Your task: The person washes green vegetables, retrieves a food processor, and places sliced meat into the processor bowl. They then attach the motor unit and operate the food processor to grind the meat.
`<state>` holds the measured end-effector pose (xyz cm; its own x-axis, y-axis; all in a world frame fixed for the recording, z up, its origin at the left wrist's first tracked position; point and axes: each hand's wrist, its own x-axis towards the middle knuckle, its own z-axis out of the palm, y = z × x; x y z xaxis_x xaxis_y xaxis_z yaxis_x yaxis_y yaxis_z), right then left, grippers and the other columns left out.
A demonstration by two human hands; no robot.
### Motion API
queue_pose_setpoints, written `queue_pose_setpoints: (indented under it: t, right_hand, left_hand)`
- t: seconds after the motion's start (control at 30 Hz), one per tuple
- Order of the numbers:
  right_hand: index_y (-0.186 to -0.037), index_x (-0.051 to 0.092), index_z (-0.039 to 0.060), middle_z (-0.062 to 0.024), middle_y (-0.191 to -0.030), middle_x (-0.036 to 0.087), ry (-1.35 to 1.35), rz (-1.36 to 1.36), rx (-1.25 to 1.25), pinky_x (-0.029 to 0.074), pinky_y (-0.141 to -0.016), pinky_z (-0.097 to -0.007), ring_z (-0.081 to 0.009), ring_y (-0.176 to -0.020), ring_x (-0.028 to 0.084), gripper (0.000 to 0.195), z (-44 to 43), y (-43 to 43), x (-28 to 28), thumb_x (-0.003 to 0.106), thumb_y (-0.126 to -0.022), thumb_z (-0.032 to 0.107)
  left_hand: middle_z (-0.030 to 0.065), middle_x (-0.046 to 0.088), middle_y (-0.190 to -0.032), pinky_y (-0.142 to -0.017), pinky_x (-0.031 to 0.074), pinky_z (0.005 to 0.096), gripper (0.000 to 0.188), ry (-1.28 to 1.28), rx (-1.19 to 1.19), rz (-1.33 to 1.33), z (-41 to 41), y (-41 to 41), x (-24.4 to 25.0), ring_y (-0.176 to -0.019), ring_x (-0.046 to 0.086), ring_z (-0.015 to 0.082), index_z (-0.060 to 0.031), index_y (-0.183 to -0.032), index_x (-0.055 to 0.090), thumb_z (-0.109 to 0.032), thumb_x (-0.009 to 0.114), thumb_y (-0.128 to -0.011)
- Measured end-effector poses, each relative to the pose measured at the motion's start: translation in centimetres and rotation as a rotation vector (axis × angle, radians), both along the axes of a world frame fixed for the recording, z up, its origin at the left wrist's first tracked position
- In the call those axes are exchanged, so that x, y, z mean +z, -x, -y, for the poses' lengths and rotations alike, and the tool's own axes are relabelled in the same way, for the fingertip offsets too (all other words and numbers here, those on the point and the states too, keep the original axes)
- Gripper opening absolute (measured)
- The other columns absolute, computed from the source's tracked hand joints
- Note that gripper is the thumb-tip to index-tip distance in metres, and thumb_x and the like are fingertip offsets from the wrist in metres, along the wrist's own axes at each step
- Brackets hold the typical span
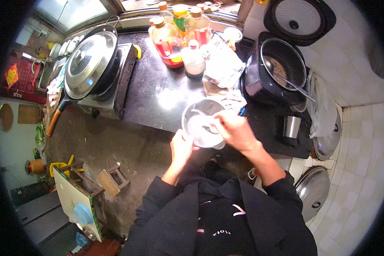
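A round metal bowl or pot (188, 110), very bright in the window light, is at the front edge of the dark counter. My left hand (181, 145) grips its near left rim. Over its right side is my right hand (233, 128), fingers bent down at the opening; something pale and thin seems to be in them, but glare hides what it is. A crumpled cloth (235, 100) lies just behind the bowl. To the right, an open rice cooker (259, 75) holds a metal ladle (292, 85) leaning on its rim.
A lidded wok (89, 64) stands on a gas stove (123, 80) at left, its wooden handle sticking out forward. Oil bottles (166, 41) and a plastic bag (224, 64) are at the back. A metal cup (292, 127) stands at right. A wooden stool (110, 182) is on the floor.
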<state>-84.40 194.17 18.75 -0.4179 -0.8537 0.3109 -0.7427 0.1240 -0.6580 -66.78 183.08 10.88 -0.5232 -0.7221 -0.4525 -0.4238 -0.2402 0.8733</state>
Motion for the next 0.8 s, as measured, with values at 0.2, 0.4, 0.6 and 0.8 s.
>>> queue_pose_setpoints:
  t: [0.2,0.4,0.6,0.8]
  right_hand:
    - [-0.091,0.068,0.0018,-0.0027,-0.069,0.065,0.011,0.464,-0.613,0.046,-0.048,-0.0234,-0.0049,-0.054,0.057,0.008,-5.1,2.3,4.3,0.069,-0.089,0.009]
    - [-0.090,0.066,0.0011,-0.0103,-0.072,0.066,-0.154,0.194,-0.847,0.049,-0.059,-0.0333,-0.0187,-0.063,0.064,0.012,-10.9,5.8,-5.4,0.066,-0.088,0.013]
    - [-0.102,0.062,0.0012,-0.0100,-0.082,0.067,0.157,0.563,-1.044,0.054,-0.053,-0.0272,-0.0168,-0.062,0.067,0.014,-12.2,7.2,-10.6,0.063,-0.092,0.010]
    - [-0.105,0.055,0.0017,-0.0079,-0.085,0.064,0.239,0.688,-1.072,0.049,-0.050,-0.0250,-0.0121,-0.057,0.060,0.016,-16.9,6.6,-18.2,0.062,-0.091,0.004]
  left_hand:
    - [0.0112,0.058,-0.078,-0.056,0.063,0.0341,0.010,-0.140,0.175,-0.119,5.3,-2.9,-3.7,-0.061,0.067,0.0223,0.0031,-0.088,0.050,-0.004,0.055,-0.092]
    - [0.0121,0.061,-0.093,-0.065,0.064,0.0350,0.017,-0.229,0.212,-0.176,9.4,-3.2,-5.5,-0.078,0.068,0.0235,0.0071,-0.107,0.055,-0.003,0.054,-0.093]
    - [0.0216,0.057,-0.113,-0.067,0.063,0.0382,0.033,-0.307,0.244,-0.170,8.9,-4.0,-3.8,-0.077,0.070,0.0332,0.0062,-0.118,0.042,-0.019,0.052,-0.099]
    - [0.0153,0.052,-0.100,-0.068,0.062,0.0429,0.033,-0.397,0.258,-0.117,5.8,-4.2,-5.3,-0.078,0.069,0.0361,-0.0007,-0.100,0.047,-0.033,0.056,-0.099]
